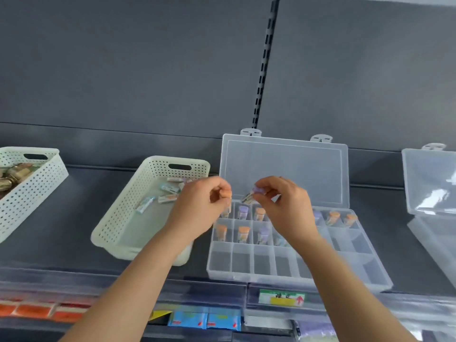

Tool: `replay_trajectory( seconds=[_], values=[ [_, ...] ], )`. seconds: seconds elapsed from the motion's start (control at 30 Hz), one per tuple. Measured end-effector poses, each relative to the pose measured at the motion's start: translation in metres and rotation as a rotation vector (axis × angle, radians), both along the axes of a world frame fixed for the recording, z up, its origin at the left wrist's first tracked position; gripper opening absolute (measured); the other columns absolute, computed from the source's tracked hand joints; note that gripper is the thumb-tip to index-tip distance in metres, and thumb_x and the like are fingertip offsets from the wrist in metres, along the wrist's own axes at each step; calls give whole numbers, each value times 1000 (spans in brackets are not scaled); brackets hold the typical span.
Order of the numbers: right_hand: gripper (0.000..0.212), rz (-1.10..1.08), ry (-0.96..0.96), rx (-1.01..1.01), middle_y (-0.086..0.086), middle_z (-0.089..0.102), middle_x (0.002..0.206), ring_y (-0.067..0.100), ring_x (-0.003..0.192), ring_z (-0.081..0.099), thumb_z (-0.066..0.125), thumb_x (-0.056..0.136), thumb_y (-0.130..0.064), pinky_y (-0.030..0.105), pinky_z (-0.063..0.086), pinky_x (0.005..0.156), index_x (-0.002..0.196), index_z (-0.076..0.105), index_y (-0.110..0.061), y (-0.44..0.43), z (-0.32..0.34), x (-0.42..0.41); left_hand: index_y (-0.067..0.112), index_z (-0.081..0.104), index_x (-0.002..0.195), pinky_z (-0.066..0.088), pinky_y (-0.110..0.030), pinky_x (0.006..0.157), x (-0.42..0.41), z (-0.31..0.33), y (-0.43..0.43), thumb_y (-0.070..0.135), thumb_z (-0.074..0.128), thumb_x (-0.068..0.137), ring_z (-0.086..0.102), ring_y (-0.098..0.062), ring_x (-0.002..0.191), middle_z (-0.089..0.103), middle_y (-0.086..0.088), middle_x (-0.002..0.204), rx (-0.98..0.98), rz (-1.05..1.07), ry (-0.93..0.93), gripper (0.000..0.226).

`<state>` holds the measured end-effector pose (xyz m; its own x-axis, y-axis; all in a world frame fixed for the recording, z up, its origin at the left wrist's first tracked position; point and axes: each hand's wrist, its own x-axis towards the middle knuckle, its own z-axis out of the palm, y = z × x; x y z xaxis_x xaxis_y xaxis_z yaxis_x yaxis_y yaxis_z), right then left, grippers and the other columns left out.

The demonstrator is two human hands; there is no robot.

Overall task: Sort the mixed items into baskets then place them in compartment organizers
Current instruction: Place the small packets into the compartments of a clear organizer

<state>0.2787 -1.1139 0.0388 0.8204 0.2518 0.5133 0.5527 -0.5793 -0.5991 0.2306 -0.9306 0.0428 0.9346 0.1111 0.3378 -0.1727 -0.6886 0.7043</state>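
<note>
Here, both hands hover over the back-left corner of the clear box (296, 277), which sits on the dark shelf (81, 193) with its lid (283, 169) propped upright against the back wall.

The right hand (283, 206) has its fingers curled and pinches a purple-capped tube (251, 195) between thumb and fingertips. The tube is tilted, with its cap up toward one o'clock and its body down toward seven. The left hand (204, 201), at nine o'clock of the right and just beside it, is also curled. It pinches an orange-capped tube (226, 193) at its fingertips, though blur hides most of the tube's body.

Below the hands, the sorted tubes (259, 213) stand upright in the back and middle rows of the box, one to a compartment, some with orange caps and some with purple. More of them show at three o'clock of the right wrist.

At nine o'clock of the box, touching or nearly touching it, sits a cream basket (118, 218) with perforated walls. A few loose tubes (167, 193) lie on their sides at its far end. Well apart, further toward nine o'clock, a second basket (37, 183) holds brownish items too blurred to name. At three o'clock, a second clear box (429, 193) stands with its lid open and is cut off by the frame edge.

Toward six o'clock, on a lower level, lie orange packets (37, 311), blue packets (204, 320) and a green-and-yellow label (281, 297).
</note>
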Motion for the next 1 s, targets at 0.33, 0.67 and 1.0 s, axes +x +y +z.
replay_trajectory(
  seconds=[0.33,0.67,1.0],
  values=[
    [7,-79,-30,-112,-1,70,80,18,67,63,74,79,-9,28,51,63,85,72,-12,-135,-14,-5,15,68,83,49,-28,70,1,-5,-136,10,70,81,57,-9,75,60,8,83,150,-67,-27,6],
    [13,-43,39,-329,-2,73,93,20,87,62,64,87,-17,29,50,74,93,75,-18,-160,-37,6,20,68,94,34,-24,71,24,-22,-181,19,55,92,53,-14,82,66,2,92,649,-7,57,13],
    [14,10,101,-446,-4,70,99,13,96,56,64,89,-24,27,51,78,98,74,-24,-155,-59,18,25,69,96,43,-28,81,37,-44,-177,24,59,92,55,-15,90,67,5,97,727,-19,166,11]
  ],
)
